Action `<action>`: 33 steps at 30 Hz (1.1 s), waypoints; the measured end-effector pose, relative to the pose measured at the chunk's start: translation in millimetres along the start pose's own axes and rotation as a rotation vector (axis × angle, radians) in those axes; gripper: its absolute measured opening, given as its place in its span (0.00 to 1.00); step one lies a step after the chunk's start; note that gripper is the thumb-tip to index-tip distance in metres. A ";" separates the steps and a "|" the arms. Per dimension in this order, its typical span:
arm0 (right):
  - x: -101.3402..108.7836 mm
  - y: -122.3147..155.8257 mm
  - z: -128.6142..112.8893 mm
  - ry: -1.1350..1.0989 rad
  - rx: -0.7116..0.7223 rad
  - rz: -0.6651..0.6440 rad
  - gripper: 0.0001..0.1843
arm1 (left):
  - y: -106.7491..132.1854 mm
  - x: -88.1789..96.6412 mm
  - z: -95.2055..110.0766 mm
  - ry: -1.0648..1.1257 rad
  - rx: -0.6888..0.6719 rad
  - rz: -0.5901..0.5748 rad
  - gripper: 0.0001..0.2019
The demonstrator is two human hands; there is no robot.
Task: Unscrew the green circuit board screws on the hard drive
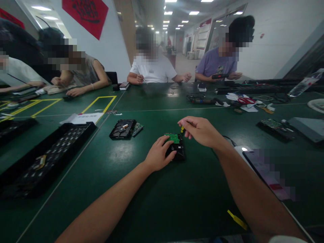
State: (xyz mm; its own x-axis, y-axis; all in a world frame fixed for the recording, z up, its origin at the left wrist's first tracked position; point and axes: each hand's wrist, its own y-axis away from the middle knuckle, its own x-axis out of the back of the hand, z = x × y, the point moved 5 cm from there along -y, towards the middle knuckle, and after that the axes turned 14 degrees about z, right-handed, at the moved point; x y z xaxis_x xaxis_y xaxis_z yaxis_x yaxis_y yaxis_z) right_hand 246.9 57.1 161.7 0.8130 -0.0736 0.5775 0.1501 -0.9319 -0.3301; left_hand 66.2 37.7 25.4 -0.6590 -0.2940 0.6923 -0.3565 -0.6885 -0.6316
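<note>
A black hard drive (180, 154) with a green circuit board (174, 138) lies flat on the green table in front of me. My left hand (159, 152) rests across its left side, fingers over the board and thumb on the black casing, gripping it. Pinched in the fingers of my right hand (198, 130) is a small screwdriver with a yellow handle (182, 129). It points down at the drive's upper right corner; its tip is too small to make out. Left of these lie another hard drive (123, 129) and a loose circuit board (137, 128).
A long black tray (48, 158) stands at left. A phone (268, 172) lies beside my right forearm, with a yellow strip (237, 220) nearer me. Another drive (277, 130) is at right. Cables (246, 100) and a bottle (305, 83) sit behind. Several people work across the table.
</note>
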 end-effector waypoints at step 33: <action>7.0 1.5 -5.4 0.179 0.196 0.057 0.17 | -0.4 0.8 0.6 0.004 0.004 -0.004 0.24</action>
State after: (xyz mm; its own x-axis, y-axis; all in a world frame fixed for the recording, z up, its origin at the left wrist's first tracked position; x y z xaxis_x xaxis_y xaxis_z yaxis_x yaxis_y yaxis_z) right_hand 249.8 53.3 169.2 0.7138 -0.2021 0.6705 0.2269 -0.8391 -0.4944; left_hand 66.2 37.3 26.5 -0.6602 -0.2882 0.6936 -0.3564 -0.6927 -0.6270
